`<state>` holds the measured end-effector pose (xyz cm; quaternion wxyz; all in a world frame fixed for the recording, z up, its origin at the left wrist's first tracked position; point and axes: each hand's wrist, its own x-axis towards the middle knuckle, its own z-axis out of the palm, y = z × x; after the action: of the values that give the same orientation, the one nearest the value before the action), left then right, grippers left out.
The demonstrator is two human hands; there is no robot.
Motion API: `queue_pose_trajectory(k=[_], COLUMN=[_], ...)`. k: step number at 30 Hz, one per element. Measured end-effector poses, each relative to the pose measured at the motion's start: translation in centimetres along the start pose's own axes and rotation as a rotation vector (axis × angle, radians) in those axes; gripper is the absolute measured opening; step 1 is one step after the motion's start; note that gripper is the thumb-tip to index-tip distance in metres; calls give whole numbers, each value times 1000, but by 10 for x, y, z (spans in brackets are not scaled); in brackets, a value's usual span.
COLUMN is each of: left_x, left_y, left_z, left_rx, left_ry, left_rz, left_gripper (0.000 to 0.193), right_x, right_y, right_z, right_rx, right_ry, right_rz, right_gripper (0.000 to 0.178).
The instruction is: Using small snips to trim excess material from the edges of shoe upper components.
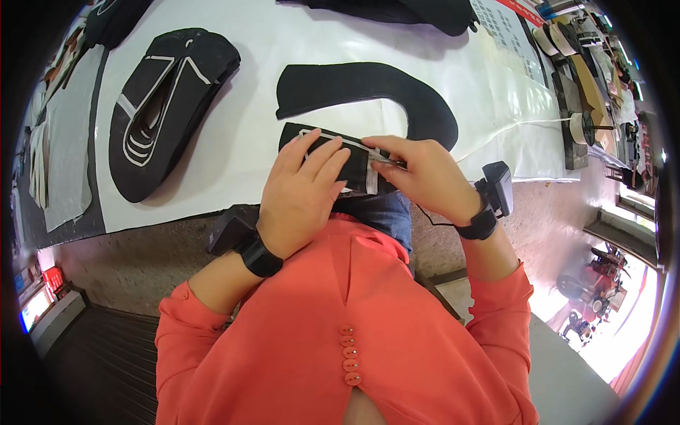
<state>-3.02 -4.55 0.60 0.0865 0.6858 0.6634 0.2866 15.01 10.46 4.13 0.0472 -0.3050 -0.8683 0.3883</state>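
A black curved fabric piece [425, 106], bent like a collar, lies on the white-covered table in front of me. Along its near arm runs a narrow white tape [372, 178], with a strip across it. My left hand [301, 188] rests over this near arm, fingers stretched out and slightly apart, touching the cloth. Between the thumb and fingers of my right hand [428, 173] is a small slim metal tool [387, 160], just above the white strip. The fingers partly hide the tool, so its exact kind is unclear.
A pile of black fabric pieces with white tape lines [191, 113] lies at the left. A spool [582, 129] at the right feeds white tape across the white table cover [241, 180]. More black cloth [404, 10] lies at the far edge, near a printed sheet [506, 35].
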Motion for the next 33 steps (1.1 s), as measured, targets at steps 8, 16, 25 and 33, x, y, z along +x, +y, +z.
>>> queue_pose_trajectory(k=[8,16,25,33], left_x=[9,12,12,10], left_y=[8,5,6,6], left_z=[6,9,9,10], left_rx=[31,-13,-16,-27], left_ry=[3,0,-7,13], left_rz=[35,65,54,45], left_gripper=[40,37,37,37], right_x=[-9,0,3,1], right_y=[9,7,4,9], right_z=[-16,-20,-21,-13], right_rx=[220,165,226,185], right_ry=[-37,-17,45,54], right_rz=[293,232,350,386], right_gripper=[21,23,27,22])
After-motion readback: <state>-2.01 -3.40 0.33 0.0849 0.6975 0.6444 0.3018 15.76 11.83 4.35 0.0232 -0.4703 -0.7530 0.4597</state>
